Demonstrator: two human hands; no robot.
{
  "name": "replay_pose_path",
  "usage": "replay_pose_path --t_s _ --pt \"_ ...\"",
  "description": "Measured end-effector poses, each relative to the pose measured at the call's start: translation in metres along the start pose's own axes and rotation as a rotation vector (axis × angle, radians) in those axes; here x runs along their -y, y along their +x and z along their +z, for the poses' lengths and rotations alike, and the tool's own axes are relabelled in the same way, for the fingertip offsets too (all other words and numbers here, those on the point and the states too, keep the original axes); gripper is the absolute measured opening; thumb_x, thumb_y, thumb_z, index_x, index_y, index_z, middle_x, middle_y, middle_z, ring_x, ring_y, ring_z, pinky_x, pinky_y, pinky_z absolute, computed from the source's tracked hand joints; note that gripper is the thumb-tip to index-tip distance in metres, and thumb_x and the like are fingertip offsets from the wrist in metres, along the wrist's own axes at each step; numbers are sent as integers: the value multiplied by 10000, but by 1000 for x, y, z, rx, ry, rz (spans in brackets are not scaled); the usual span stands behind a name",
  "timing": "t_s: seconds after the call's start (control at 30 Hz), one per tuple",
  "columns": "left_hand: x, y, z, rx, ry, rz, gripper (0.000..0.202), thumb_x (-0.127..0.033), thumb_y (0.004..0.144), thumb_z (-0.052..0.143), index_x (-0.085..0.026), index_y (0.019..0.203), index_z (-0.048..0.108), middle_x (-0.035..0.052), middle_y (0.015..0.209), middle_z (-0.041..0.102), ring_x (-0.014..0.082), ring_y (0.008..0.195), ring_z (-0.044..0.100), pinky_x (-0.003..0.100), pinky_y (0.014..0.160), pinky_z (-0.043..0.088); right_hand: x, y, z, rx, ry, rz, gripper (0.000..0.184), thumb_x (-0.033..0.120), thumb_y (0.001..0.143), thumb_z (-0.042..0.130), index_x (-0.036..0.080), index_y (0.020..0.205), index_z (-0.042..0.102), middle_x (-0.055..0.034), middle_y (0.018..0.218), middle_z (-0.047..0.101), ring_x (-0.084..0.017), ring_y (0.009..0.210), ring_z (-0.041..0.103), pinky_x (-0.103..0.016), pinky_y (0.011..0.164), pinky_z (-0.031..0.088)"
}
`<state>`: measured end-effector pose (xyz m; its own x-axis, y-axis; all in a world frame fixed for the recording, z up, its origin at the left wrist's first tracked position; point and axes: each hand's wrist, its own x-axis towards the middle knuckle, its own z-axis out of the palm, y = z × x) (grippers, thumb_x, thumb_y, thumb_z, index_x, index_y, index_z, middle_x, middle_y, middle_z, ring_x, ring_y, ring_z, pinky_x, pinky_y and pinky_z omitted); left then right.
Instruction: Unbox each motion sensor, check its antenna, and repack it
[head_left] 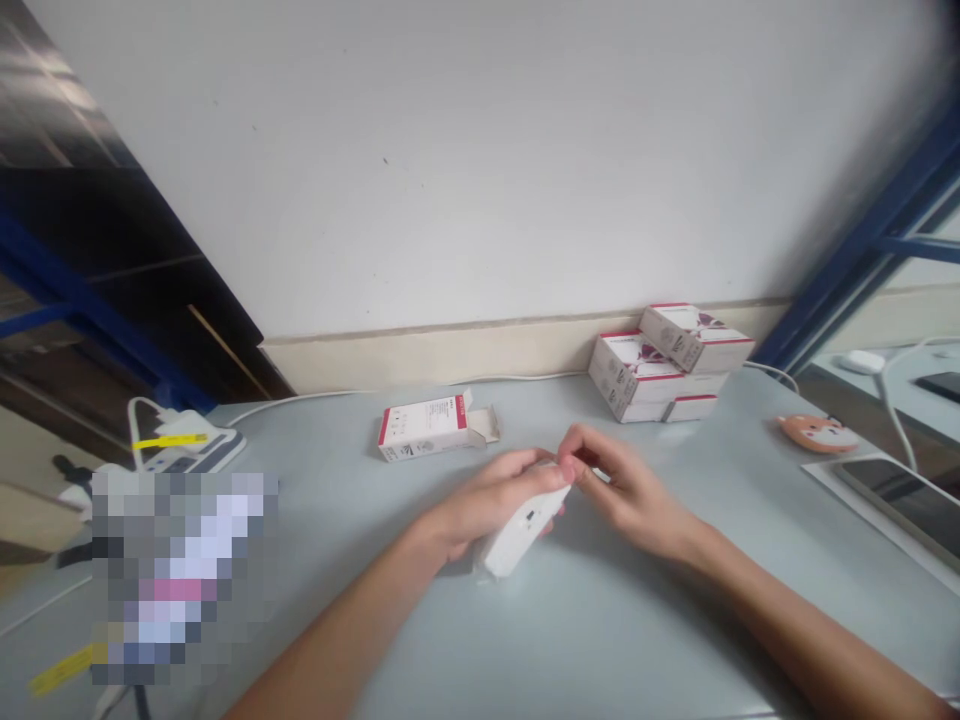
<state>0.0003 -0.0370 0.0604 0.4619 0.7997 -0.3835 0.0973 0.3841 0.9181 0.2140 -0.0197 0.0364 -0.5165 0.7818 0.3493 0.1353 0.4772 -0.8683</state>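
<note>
One white device [519, 538], long axis away-right

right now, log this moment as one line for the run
left hand: holding white item | right hand: at its far end | open box: lying beyond hands | box stack: beyond right hand

Nothing I can read from here | open carton [424, 425], 11 o'clock: print too blurred | stacked cartons [630, 375], 1 o'clock: lettering likewise illegible
</note>
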Motion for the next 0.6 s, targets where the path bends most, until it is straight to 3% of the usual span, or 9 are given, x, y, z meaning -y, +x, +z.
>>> replay_pose_path --t_s 0.1,0.23,0.33,0.5,0.6 --pt "2 4 -6 212 -226 -132 516 -642 887 713 -189 1125 647 41 901 684 113 606 594 255 602 445 3 -1 1 61 68 28 269 403 1118 468 236 924 549 -2 767 655 -175 748 585 -314 733 444" --pt "2 6 -9 371 -378 -173 457 -602 895 700 -180 1055 626 47 862 689 101 536 546 247 556 407 4 -3 1 18 66 21 278 418 1101 507 228 916 588 -4 803 615 -170 750 573 -310 729 452" --pt "1 7 -5 346 -429 -156 454 -595 899 687 -176 1060 625 45 850 685 108 519 542 262 548 427 3 -2 3 -59 38 13 276 426 1084 539 229 903 605 0 800 608 -170 751 573 -310 730 453" --pt "1 8 1 210 -425 -143 422 -588 913 675 -188 1036 627 26 821 666 109 493 552 278 553 453 -6 1 4 -169 -70 71 272 431 1040 607 232 869 676 -19 817 687 -196 782 630 -332 756 492" --pt "4 10 1 122 -418 -160 440 -602 904 687 -172 993 652 25 794 658 113 499 572 282 560 469 -8 0 4 -190 -191 59 210 385 1046 586 248 1013 742 -41 897 762 -221 835 692 -358 795 537"
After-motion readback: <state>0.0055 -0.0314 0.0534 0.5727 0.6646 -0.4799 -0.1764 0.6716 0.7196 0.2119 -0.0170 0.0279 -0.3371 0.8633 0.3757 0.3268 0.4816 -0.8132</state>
